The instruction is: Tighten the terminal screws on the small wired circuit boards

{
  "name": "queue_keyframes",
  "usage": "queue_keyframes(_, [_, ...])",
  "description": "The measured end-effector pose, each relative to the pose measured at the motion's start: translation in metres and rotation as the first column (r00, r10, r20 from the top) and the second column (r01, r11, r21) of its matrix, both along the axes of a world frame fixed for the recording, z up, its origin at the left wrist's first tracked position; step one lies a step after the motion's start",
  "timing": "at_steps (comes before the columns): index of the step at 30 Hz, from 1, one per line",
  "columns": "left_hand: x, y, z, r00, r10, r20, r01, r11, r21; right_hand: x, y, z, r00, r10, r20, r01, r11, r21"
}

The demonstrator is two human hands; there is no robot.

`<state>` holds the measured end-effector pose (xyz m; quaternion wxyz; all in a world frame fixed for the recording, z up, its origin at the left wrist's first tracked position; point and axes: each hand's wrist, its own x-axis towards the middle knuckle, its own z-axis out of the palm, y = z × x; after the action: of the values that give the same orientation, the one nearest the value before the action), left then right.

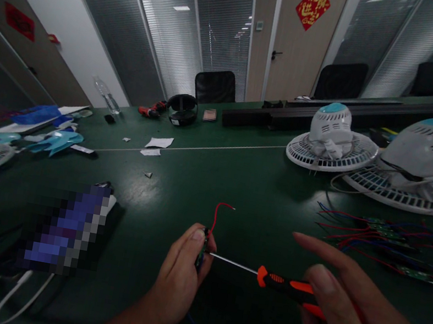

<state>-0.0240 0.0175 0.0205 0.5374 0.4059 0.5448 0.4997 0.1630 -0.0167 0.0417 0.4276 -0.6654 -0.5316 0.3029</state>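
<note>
My left hand (181, 273) pinches a small green circuit board (202, 251) above the table. From the board's top a red wire (216, 216) curves up and to the right, and a blue wire (193, 322) shows below my hand. In my right hand (357, 315) is a screwdriver (282, 285) with an orange and black handle, gripped by thumb and fingers while the index finger points out. The screwdriver's tip reaches the board's edge between my left fingers; exact contact is hidden.
On the right lie several circuit boards (414, 273) with red and blue wires. Behind them stand white fan heads (333, 138). To the left are a blurred-out device (66, 230) with a white cable (10, 296) and blue fan blades (56, 141). Paper scraps (159, 142) lie further back.
</note>
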Motion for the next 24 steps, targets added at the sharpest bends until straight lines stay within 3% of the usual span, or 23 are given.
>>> queue_keyframes(3, [0.001, 0.0, 0.001, 1.0, 0.01, -0.009, -0.01, 1.0, -0.013, 0.002, 0.001, -0.003, 0.997, 0.064, 0.048, -0.068, 0.995, 0.074])
queue_keyframes(8, [0.001, 0.001, 0.0, 1.0, 0.002, -0.024, -0.002, 1.0, -0.003, -0.006, 0.0, 0.002, 1.0, 0.005, 0.029, -0.008, 0.996, 0.094])
queue_keyframes(12, [-0.001, 0.0, -0.001, 1.0, -0.016, 0.0, 0.016, 1.0, -0.017, -0.008, 0.0, 0.003, 0.999, 0.028, 0.017, -0.03, 0.992, 0.126])
queue_keyframes(24, [0.001, 0.001, 0.002, 0.997, 0.019, 0.076, -0.02, 1.0, 0.012, -0.007, -0.001, 0.002, 0.996, 0.071, -0.045, -0.066, 0.993, 0.101])
